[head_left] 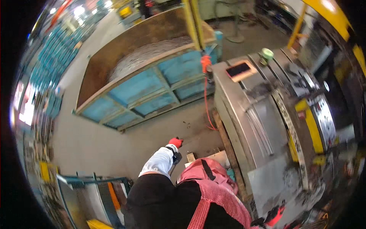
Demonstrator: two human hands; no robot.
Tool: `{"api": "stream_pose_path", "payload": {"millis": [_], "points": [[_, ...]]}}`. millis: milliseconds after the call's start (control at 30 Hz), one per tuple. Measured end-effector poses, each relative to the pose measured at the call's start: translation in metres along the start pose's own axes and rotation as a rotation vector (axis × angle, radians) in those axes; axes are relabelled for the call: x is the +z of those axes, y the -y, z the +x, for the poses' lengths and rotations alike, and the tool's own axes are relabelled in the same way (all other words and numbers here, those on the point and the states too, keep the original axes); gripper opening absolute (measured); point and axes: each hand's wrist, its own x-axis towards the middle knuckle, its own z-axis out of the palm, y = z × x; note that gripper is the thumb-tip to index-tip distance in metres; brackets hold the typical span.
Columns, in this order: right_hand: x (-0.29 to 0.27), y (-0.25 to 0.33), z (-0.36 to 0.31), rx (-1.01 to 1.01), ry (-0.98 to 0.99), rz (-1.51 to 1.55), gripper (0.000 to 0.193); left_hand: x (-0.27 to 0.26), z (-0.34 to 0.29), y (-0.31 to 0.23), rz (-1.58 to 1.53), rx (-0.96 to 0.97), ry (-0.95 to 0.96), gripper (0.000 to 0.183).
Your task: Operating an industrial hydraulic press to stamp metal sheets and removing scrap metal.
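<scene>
My left hand (176, 142), in a red glove below a white sleeve, reaches out over the grey floor, apart from the machine. It looks small and compact from here, so its finger pose is unclear, and nothing shows in it. At the lower right, my right hand (275, 216) wears a red and black glove. Its fingers look stretched out at the near edge of a flat grey metal sheet (267, 187) on the machine table. Whether they touch the sheet is hard to make out. Thin metal strips (260, 131) lie on the table farther back.
A large blue bin (141, 101) with metal scrap stands ahead. On the slotted machine table (232, 99) rest a phone on a board (241, 70) and a green-topped container (267, 55). A red cord (206, 103) hangs beside it. A cart (89, 198) stands lower left.
</scene>
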Motion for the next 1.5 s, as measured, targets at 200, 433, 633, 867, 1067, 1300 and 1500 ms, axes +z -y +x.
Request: {"api": "stream_pose_path", "payload": {"millis": [200,433,633,867,1067,1300,1500], "points": [[0.08,0.027,0.001,-0.123,0.031,-0.123,0.033,0.046,-0.043,0.04,0.183,0.156,0.035,0.026],[0.111,0.033,-0.012,-0.203,0.003,-0.072,0.036,0.057,-0.059,0.059,0.044,0.052,0.009,0.03],[0.123,0.022,0.009,-0.553,0.258,-0.491,0.042,0.093,-0.083,0.114,-0.121,-0.019,-0.113,0.026],[0.188,0.029,0.011,-0.232,0.541,-0.321,0.054,0.138,-0.175,0.141,-0.109,-0.103,-0.023,0.024],[0.176,0.024,0.027,-0.07,0.646,-0.284,0.053,0.143,-0.176,0.13,-0.159,-0.296,0.033,0.021],[0.241,0.024,-0.003,-0.081,0.682,-0.298,0.054,0.087,-0.102,0.169,-0.304,-0.416,-0.269,0.026],[0.31,-0.068,0.011,-0.348,0.604,-0.252,0.051,-0.107,-0.023,0.18,-0.934,-0.505,-0.537,0.046]]}}
